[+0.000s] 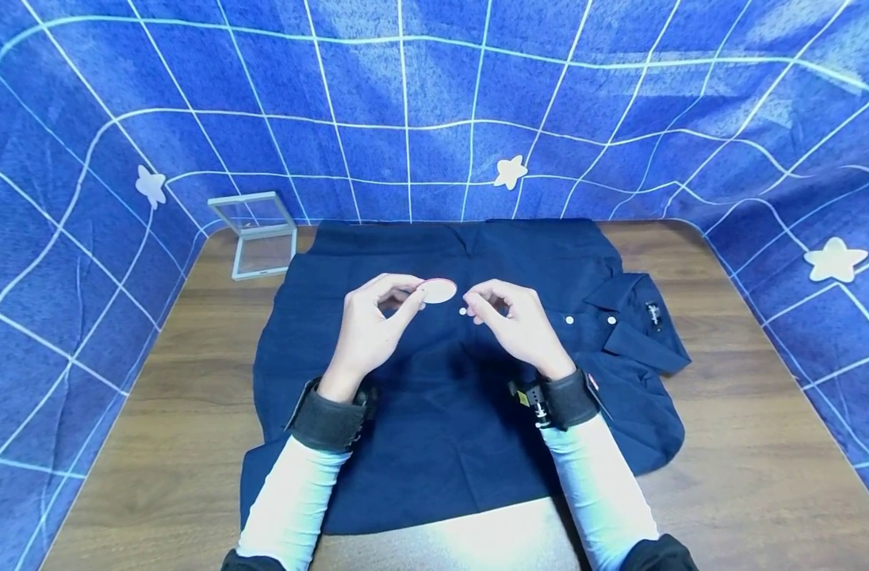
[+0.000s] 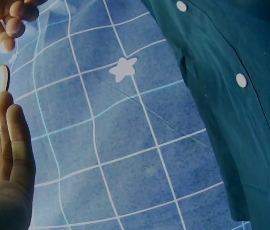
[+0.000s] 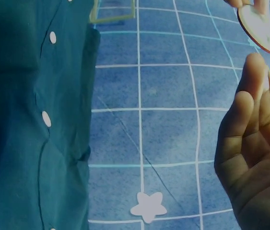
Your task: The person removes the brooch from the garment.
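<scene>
2 hands (image 1: pixel 442 317) flank disc (image 1: pixel 438 291); left pinches it.

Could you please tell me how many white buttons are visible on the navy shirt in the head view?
3. One button lies just left of the right hand; a second button and a third button follow toward the collar. The hands may hide others on the shirt.
</scene>
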{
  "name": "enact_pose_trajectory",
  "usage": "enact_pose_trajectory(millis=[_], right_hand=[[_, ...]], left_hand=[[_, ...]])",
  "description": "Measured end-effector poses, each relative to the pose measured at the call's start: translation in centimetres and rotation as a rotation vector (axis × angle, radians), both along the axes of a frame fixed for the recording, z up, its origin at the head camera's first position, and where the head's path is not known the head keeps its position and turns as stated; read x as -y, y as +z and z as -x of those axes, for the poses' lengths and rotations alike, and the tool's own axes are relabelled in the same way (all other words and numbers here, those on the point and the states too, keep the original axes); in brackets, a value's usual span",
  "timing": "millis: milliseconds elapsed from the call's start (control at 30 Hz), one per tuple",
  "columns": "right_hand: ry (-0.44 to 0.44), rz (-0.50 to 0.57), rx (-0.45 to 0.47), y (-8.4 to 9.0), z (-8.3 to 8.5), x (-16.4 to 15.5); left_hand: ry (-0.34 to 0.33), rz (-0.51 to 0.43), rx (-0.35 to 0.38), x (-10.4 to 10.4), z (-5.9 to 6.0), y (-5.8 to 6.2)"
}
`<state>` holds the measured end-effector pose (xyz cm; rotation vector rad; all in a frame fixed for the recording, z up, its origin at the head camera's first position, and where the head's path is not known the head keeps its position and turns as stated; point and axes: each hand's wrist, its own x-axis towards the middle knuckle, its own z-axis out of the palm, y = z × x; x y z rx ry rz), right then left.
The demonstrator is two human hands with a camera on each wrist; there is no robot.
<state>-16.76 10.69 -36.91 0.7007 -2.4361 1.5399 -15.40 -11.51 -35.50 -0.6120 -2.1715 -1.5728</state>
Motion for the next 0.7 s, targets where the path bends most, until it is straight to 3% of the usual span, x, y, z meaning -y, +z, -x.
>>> enact_pose_trajectory(millis=[167, 700], right_hand=[[0.02, 0.059, 0.103, -0.16, 0.19, 0.25], [0.101, 0.227, 0.387, -0.47, 0.44, 0.16]], left_hand=[[0.012, 0.019, -0.027, 0.3, -0.06, 0.12], [-0.037, 0.125, -0.098, -0.39, -0.02, -0.57]])
